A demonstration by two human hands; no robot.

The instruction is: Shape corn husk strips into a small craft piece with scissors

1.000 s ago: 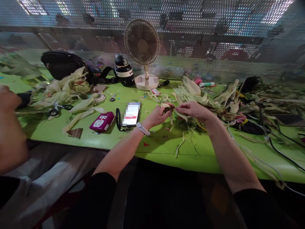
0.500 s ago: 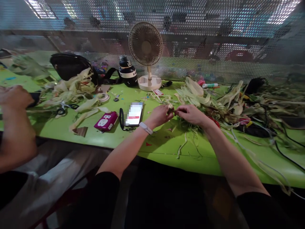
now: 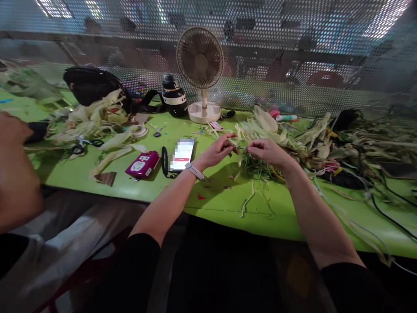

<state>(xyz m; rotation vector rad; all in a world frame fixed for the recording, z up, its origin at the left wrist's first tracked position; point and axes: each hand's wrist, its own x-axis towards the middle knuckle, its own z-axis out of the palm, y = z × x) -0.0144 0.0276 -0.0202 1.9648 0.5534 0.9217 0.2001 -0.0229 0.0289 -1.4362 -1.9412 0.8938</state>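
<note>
My left hand, with a pale watch on its wrist, is over the green table. Its fingers are spread, and I see nothing gripped in them. Between my two hands is a pale strip of corn husk; I cannot tell whether it touches either one. Thumb and fingertips of my right hand are pinched together at the edge of the husk pile. Whatever lies in that pinch is too small to make out. Below the right hand are thin green strands.
A fan, a black bottle and a black bag stand at the back. A phone, a purple case and scissors lie to the left. Another person's arm is at far left; cables run at right.
My left hand's fingers have opened, and the small pale piece seen at them before no longer shows there. My right hand has shifted slightly right, and the gap between my hands is wider.
</note>
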